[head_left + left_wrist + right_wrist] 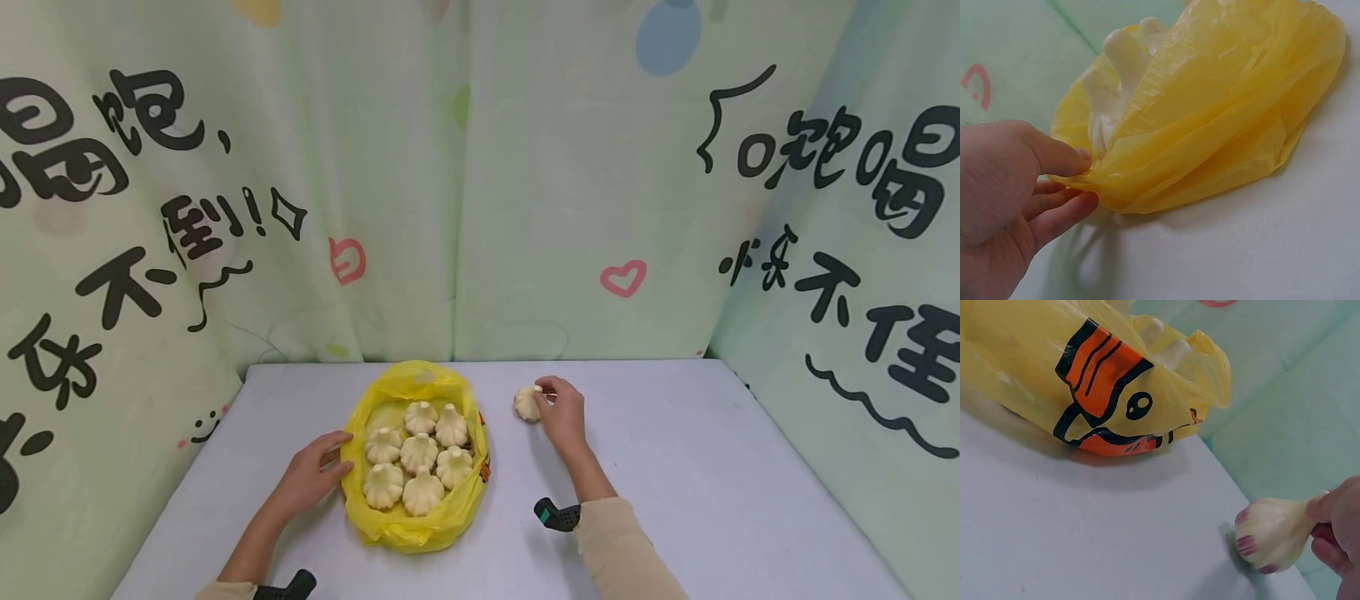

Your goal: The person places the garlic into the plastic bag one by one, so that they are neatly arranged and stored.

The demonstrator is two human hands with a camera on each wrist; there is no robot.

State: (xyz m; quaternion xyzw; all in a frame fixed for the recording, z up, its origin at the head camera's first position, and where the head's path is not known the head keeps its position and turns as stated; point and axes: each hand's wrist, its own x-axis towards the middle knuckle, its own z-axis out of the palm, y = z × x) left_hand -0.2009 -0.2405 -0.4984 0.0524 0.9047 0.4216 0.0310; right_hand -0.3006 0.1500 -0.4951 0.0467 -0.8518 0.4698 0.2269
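Observation:
A yellow plastic bag [415, 540] lies opened out on the table, with several white garlic bulbs [418, 454] sitting inside it. At its left side my left hand [309, 475] pinches the bag's edge between thumb and fingers, as the left wrist view shows. To the right of the bag, my right hand [564, 414] grips a single garlic bulb [527, 403] by its stem. That bulb [1272, 534] shows purple streaks near its base in the right wrist view and is at or just over the tabletop; I cannot tell if it touches.
The white table [697, 467] reaches back to a pale green curtain [585, 192] with dark lettering and hearts. An orange and black printed face [1107, 381] marks the bag's right side. Black wrist devices [557, 515] are worn on both arms.

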